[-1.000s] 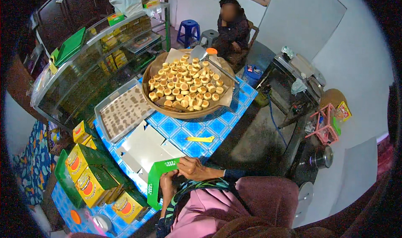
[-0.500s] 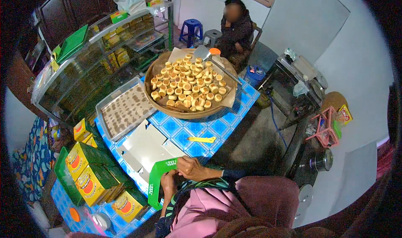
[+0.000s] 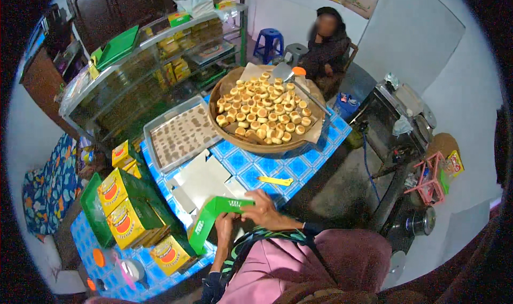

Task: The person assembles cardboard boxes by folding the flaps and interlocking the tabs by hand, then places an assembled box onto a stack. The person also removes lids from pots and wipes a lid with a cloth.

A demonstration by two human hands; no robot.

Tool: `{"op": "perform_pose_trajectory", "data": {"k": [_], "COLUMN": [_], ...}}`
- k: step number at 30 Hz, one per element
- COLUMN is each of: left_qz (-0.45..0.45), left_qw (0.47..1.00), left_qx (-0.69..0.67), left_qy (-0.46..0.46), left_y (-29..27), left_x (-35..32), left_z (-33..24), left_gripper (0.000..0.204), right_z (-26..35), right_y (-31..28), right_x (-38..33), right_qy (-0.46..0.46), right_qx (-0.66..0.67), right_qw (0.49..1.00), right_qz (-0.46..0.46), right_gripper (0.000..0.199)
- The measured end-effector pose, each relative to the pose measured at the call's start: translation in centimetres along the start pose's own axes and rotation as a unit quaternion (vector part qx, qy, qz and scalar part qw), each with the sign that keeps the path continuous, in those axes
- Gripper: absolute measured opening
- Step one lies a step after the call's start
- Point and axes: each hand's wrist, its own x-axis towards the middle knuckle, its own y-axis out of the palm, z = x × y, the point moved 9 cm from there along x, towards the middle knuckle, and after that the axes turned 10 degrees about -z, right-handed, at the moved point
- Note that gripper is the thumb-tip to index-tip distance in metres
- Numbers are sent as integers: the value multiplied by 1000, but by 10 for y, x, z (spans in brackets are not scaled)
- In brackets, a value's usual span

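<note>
Bench [image 3: 278, 167]: blue checked cloth, crowded edge to edge.
Basket [image 3: 224, 93]: round, full of small golden pastries [image 3: 264, 111].
Tray [image 3: 181, 135]: grey, rows of brown pieces.
Green carton [image 3: 211, 218]: at near bench edge, half folded.
Right hand [image 3: 264, 210]: fingers pinching carton's top flap.
Left hand [image 3: 224, 226]: fingers closed on carton's lower side.

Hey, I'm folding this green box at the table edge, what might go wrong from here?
1. The green box is held by both hands, left hand and right hand, over the table's near edge, so it may slip to the floor.
2. The stacked yellow boxes stand close by on the left; an elbow might topple them.
3. The yellow cutter lies near the right hand and might get knocked off.
</note>
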Motion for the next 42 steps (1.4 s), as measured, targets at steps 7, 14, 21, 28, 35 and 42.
{"op": "perform_pose_trajectory", "data": {"k": [7,14,21,28,35,42], "left_qz": [-21,-2,44,100,104,204], "left_qw": [970,997,999,989,989,973], "left_qx": [94,-29,17,89,64,102], "left_qy": [225,73,18,55,79,32], "left_y": [1,-29,-29,-16,-8,4], "left_x": [1,-12,-14,-9,0,-1], "left_z": [-25,-40,-30,-17,-24,-19], "left_gripper": [19,44,46,33,28,30], "right_z": [-39,-57,-21,-51,-34,-18], "right_y": [53,33,61,84,83,75], "right_x": [-34,-6,44,14,31,46], "right_qy": [178,345,98,205,77,7], "right_qx": [99,228,156,174,195,170], "right_qw": [972,907,966,916,949,926], "right_qz": [118,76,182,298,236,337], "right_gripper": [11,12,29,23,18,26]}}
